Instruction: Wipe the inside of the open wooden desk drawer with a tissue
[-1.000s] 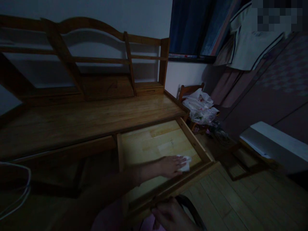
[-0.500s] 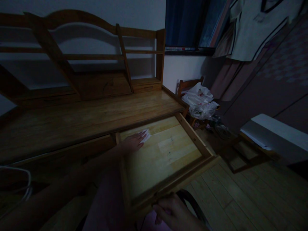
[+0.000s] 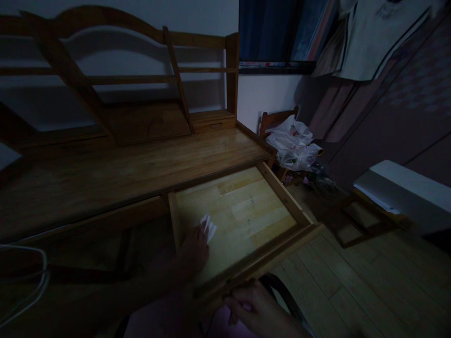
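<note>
A pulled-out wooden drawer [image 3: 243, 211] juts from the desk, its pale bottom bare apart from a few small dark marks. Inside it, near the left side, my left hand [image 3: 194, 249] presses a crumpled white tissue [image 3: 207, 227] against the bottom. The fingers lie over the tissue. At the drawer's front edge, my right hand [image 3: 252, 303] is curled closed beside the front panel; what its fingers grip, if anything, is hidden in the dark.
The wooden desk [image 3: 151, 164] with shelves stands behind the drawer. A chair [image 3: 278, 119] with white plastic bags [image 3: 292, 141] is to the right of it. Farther right is a small stand [image 3: 366, 225] bearing a white object. A white cable [image 3: 44, 263] hangs at left.
My left hand has slid the tissue toward me, from the back left of the drawer to nearer its middle left. My right hand stays at the front edge. The view has shifted slightly.
</note>
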Demonstrator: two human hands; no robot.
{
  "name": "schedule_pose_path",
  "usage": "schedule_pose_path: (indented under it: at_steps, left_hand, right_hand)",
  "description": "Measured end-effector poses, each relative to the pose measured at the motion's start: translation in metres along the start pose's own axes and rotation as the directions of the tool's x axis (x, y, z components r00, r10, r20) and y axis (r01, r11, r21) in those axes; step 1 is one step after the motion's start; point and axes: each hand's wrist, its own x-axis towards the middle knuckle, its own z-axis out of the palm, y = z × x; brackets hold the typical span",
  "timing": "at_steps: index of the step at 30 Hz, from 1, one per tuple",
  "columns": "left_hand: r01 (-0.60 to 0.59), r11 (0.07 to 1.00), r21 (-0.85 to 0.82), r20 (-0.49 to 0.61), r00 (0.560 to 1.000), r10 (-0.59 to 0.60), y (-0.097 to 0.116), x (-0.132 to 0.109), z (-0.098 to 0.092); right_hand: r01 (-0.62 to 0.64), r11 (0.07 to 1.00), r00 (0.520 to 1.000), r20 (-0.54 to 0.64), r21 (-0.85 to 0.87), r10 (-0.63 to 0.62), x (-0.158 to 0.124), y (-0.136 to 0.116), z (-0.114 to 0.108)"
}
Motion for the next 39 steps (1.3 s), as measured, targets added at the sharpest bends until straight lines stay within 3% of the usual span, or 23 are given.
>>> schedule_pose_path:
  at_steps: [2,4,7,9,11,15,18,21,24,27,31,34,37,39]
  left_hand:
    - [-0.152,0.986,-0.066,0.031,0.988,0.154,0.018,-0.014,-0.009]
    - [-0.347,0.92,-0.18,0.076,0.928,0.365,0.026,-0.019,-0.022]
    - [-0.531,0.788,-0.311,0.086,0.81,0.58,0.018,-0.009,-0.037]
    - [-0.577,0.751,-0.322,0.072,0.776,0.627,0.006,0.006,-0.037]
    - [-0.572,0.769,-0.284,0.065,0.789,0.611,-0.006,0.025,-0.029]
    - [-0.46,0.873,-0.161,0.039,0.881,0.472,-0.036,0.072,-0.012]
    - [-0.32,0.942,-0.098,0.007,0.947,0.322,-0.058,0.116,-0.01]
    - [-0.238,0.966,-0.097,0.039,0.969,0.243,-0.065,0.158,-0.014]
    - [-0.181,0.978,-0.104,0.057,0.981,0.188,-0.05,0.188,-0.01]
    - [-0.292,0.947,-0.136,0.003,0.955,0.296,-0.015,0.199,0.005]
    - [-0.554,0.81,-0.189,-0.069,0.831,0.552,0.042,0.184,0.02]
    - [-0.674,0.699,-0.239,-0.116,0.735,0.668,0.075,0.163,0.016]
    - [-0.733,0.625,-0.267,-0.137,0.671,0.728,0.084,0.146,0.005]
    - [-0.746,0.607,-0.275,-0.118,0.652,0.749,0.075,0.141,-0.001]
  right_hand:
    - [-0.002,1.0,1.0,-0.003,-0.003,0.002,0.0,-0.001,0.0]
    - [-0.012,1.0,1.0,-0.001,-0.004,0.012,0.0,-0.002,-0.001]
    - [-0.018,1.0,1.0,0.0,-0.003,0.018,0.001,-0.004,-0.002]
    - [-0.014,1.0,1.0,-0.007,-0.001,0.014,0.001,-0.005,-0.002]
    - [-0.012,1.0,1.0,-0.005,-0.002,0.012,0.001,-0.005,-0.002]
    - [-0.006,1.0,1.0,-0.002,-0.007,0.006,0.0,-0.003,-0.002]
    - [-0.002,1.0,1.0,-0.004,0.0,0.002,-0.001,-0.003,-0.001]
    - [-0.02,1.0,1.0,-0.008,-0.006,0.02,-0.001,-0.003,-0.001]
    - [-0.035,0.999,0.999,0.001,0.002,0.035,0.0,-0.001,0.001]
    - [-0.026,1.0,1.0,0.008,0.008,0.026,0.0,0.001,0.002]
    - [-0.01,1.0,1.0,0.007,0.019,0.01,0.0,0.0,0.003]
    - [-0.03,0.999,1.0,-0.006,0.017,0.03,-0.001,-0.001,0.003]
    - [-0.031,1.0,0.999,-0.015,-0.007,0.03,-0.002,0.004,0.004]
    - [-0.023,1.0,1.0,-0.017,-0.021,0.023,-0.002,0.008,0.004]
